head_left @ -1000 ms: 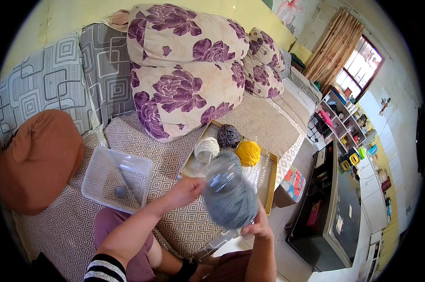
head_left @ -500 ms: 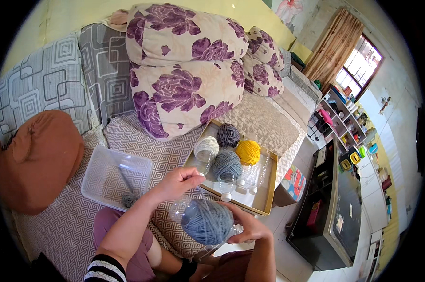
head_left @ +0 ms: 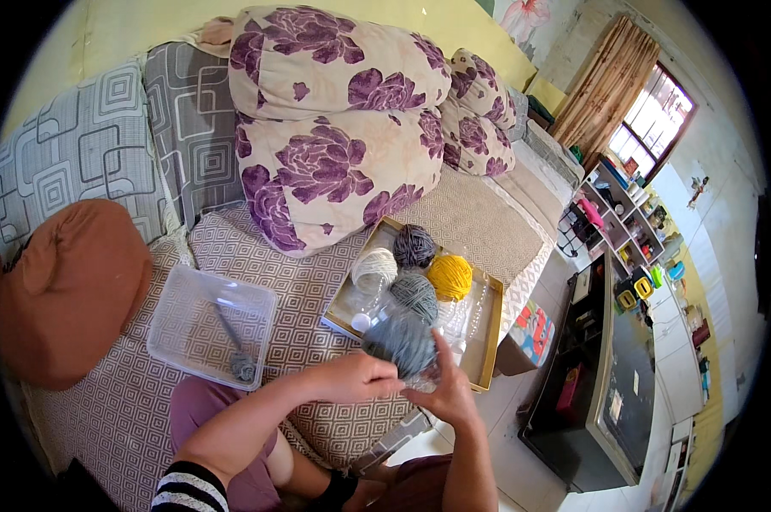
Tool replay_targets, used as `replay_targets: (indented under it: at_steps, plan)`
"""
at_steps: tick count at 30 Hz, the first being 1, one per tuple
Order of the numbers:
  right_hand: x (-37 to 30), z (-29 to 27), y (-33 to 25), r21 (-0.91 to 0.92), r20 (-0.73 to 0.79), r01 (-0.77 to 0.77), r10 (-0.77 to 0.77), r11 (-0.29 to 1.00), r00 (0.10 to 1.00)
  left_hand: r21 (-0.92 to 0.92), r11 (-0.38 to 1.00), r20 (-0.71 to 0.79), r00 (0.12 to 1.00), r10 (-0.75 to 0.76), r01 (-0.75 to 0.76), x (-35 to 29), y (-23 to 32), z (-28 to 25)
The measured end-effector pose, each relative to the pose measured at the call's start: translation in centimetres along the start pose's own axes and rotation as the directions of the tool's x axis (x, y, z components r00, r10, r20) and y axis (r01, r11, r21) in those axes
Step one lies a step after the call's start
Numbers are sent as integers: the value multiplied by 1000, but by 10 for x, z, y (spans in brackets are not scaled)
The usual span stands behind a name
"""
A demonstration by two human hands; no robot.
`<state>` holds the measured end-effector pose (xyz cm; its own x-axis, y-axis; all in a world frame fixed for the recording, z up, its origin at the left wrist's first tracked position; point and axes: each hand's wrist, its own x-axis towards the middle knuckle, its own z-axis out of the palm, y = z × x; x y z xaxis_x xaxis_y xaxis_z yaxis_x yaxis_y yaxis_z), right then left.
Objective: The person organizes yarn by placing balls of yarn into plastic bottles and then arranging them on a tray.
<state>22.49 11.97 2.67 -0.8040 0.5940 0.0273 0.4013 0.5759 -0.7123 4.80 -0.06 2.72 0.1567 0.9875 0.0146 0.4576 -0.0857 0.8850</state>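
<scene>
My right hand [head_left: 448, 388] grips the lower end of a clear plastic bottle wound with blue-grey yarn [head_left: 400, 341], which is tilted and smeared by motion. Close by its lower end, my left hand [head_left: 362, 377] is closed, with the fingers curled on the yarn strand; the strand itself is hardly visible there. To the left, a clear plastic container [head_left: 169, 334] holds a small ball of blue-grey yarn [head_left: 243, 367], and a strand leads from it toward my left arm. Behind the bottle lies a shallow gold-edged box [head_left: 489, 354], partly covered by it.
In the box are yarn-wound bottles: white [head_left: 374, 269], dark grey [head_left: 414, 245], yellow [head_left: 449, 278] and blue-grey [head_left: 414, 295]. A brown cushion [head_left: 70, 294] sits at the left and flowered bedding [head_left: 326, 162] behind. A black cabinet [head_left: 590, 401] stands on the right.
The wound bottle has swung from lying sideways to pointing up and away, over the box's near edge. My left hand has dropped from above the bottle to its near end.
</scene>
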Motion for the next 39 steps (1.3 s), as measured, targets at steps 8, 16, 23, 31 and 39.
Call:
replay_targets:
  at_steps: [8, 16, 23, 31, 39]
  plan:
    - [-10, -21, -4, 371, 538, -83, -141, 925, 831, -308, 949, -374, 926, -52, -71, -3, -46, -29]
    - [0, -5, 3, 788, -132, 168, -103, 592, 986, -95, 995, -321, 947, -8, -24, 10, -37, 12]
    - [-4, -10, -1, 53, 234, -153, 137, 987, 963, -111, 979, -347, 930, 123, -171, 0, -17, -10]
    - [-12, -19, -1, 604, 394, -56, -236, 795, 888, -354, 930, -456, 887, -80, -99, -4, -42, -32]
    - [3, -1, -5, 754, -118, 122, -51, 645, 992, 238, 967, -271, 949, 160, -95, 11, -58, 20]
